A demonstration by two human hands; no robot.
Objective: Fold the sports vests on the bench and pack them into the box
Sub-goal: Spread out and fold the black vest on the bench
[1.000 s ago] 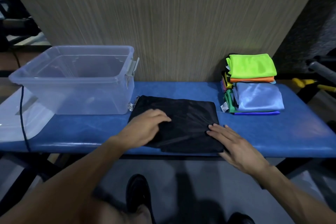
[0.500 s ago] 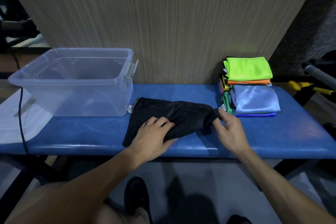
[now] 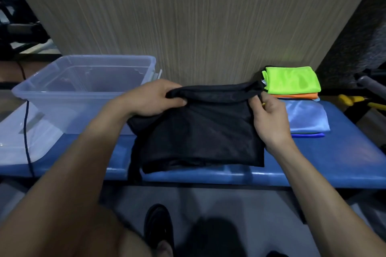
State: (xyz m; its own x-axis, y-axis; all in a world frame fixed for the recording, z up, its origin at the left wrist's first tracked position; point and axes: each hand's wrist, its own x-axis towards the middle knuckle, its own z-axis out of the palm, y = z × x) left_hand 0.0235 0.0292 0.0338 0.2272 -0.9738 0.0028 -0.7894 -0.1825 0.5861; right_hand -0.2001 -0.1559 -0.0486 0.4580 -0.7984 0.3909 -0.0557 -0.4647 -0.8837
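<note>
A folded black mesh vest (image 3: pixel 200 133) hangs in the air above the blue bench (image 3: pixel 344 162), its lower edge near the bench's front. My left hand (image 3: pixel 150 98) grips its upper left fold and my right hand (image 3: pixel 269 119) pinches its upper right corner. The clear plastic box (image 3: pixel 62 94) stands on the bench's left end, just left of my left hand. A stack of folded vests sits at the right: a neon green one (image 3: pixel 292 79) on top, orange (image 3: pixel 296 96) under it, light blue (image 3: pixel 305 119) in front.
A wood-grain wall panel (image 3: pixel 198 16) rises right behind the bench. The box's clear lid (image 3: pixel 18 137) and a black cable (image 3: pixel 26 131) lie at the far left. Yellow-handled gear (image 3: pixel 355 100) and dark equipment stand at the right. My shoe (image 3: pixel 158 229) is on the floor below.
The black vest lay flat on the bench under my palms, was then folded over, and now both hands have lifted it off the bench by its top edge.
</note>
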